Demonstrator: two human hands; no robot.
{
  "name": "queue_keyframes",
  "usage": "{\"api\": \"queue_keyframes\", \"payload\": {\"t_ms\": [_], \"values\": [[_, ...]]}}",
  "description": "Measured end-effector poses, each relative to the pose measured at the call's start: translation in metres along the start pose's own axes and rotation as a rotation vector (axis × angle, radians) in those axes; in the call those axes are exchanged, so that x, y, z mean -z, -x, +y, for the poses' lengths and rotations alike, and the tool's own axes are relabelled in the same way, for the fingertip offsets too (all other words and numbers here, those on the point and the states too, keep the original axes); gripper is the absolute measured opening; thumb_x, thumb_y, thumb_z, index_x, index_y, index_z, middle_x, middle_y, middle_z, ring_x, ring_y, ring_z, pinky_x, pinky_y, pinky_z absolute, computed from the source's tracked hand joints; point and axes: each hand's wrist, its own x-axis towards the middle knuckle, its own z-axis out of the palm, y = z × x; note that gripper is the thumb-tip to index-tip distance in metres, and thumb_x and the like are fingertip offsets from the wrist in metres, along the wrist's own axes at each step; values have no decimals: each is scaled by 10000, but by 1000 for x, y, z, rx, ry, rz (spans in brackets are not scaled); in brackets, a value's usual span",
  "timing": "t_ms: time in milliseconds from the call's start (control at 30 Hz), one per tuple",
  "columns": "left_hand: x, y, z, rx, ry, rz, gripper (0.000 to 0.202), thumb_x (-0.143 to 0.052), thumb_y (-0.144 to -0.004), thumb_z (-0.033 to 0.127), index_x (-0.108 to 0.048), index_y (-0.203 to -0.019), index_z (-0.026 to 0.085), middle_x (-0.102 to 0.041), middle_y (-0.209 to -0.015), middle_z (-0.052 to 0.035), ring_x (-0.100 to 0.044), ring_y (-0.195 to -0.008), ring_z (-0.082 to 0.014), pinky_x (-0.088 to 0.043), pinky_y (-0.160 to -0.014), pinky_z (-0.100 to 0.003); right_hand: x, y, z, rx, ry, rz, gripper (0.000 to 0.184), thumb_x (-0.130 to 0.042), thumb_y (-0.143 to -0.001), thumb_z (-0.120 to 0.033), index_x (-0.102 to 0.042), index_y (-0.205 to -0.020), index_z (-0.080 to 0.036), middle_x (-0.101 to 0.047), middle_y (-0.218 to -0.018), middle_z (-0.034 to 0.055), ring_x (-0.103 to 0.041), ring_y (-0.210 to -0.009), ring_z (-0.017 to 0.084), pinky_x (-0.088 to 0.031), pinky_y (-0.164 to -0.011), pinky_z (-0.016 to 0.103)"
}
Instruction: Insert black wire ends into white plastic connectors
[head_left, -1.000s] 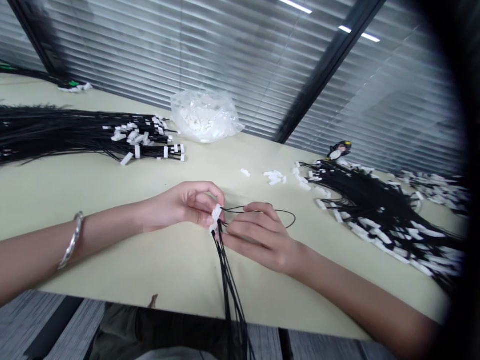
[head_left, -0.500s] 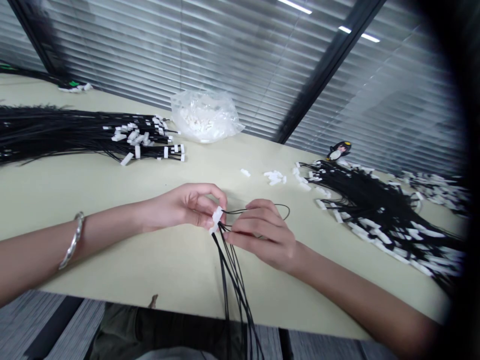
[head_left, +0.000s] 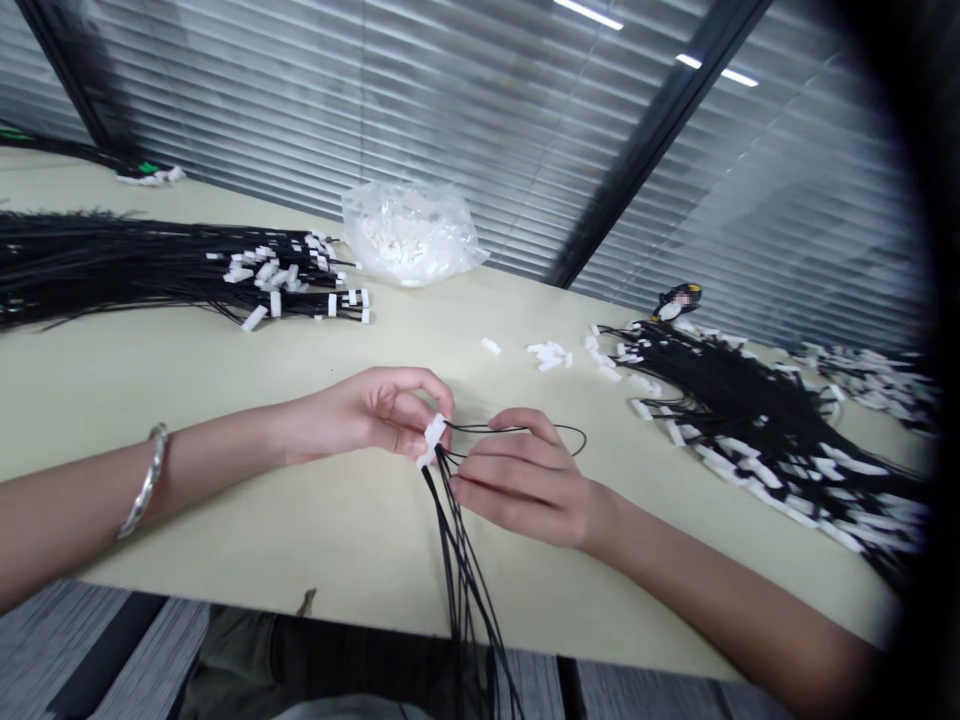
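Note:
Between thumb and fingers my left hand (head_left: pixel 394 415) pinches a white plastic connector housing (head_left: pixel 433 440). Several black wires (head_left: pixel 465 570) run from the housing down over the table's front edge. To its right, my right hand (head_left: pixel 525 480) has its fingers curled closed beside the housing, on a thin black wire (head_left: pixel 574 432) that loops out past the knuckles. One end of this loop reaches the upper part of the housing. My right fingertips are partly hidden, so the exact grip on the wire does not show.
A clear plastic bag (head_left: pixel 412 235) of white pieces stands at the back. Several loose white connectors (head_left: pixel 550 355) lie before it. Bundles of black wires with white connectors lie left (head_left: pixel 150 265) and right (head_left: pixel 772 420). A small penguin-like figure (head_left: pixel 677 302) sits behind the right bundle.
My right hand has shifted slightly and its index finger has bent more. The wire loop now stands out a little farther right. My left hand and the housing stay put.

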Motion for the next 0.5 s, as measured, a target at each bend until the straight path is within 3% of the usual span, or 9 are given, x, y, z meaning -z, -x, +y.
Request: {"api": "queue_keyframes", "payload": {"t_ms": [133, 500], "values": [[0, 0, 0, 4, -5, -7, 243, -647, -745, 109, -523, -949, 159, -652, -861, -37, -597, -788, -123, -445, -775, -278, -1, 1, 1, -29, -19, 7, 89, -682, -667, -171, -633, -731, -209, -592, -810, -90, -527, -820, 15, -433, -827, 240], [0, 0, 1, 3, -1, -3, 249, -651, -742, 116, -522, -948, 170, -659, -867, -38, -604, -792, -131, -442, -772, -280, -2, 10, 3, -84, -79, -27, 179, -666, -687, -159, -615, -850, -211, -589, -881, -82, -516, -880, 5, -415, -896, 240]]}}
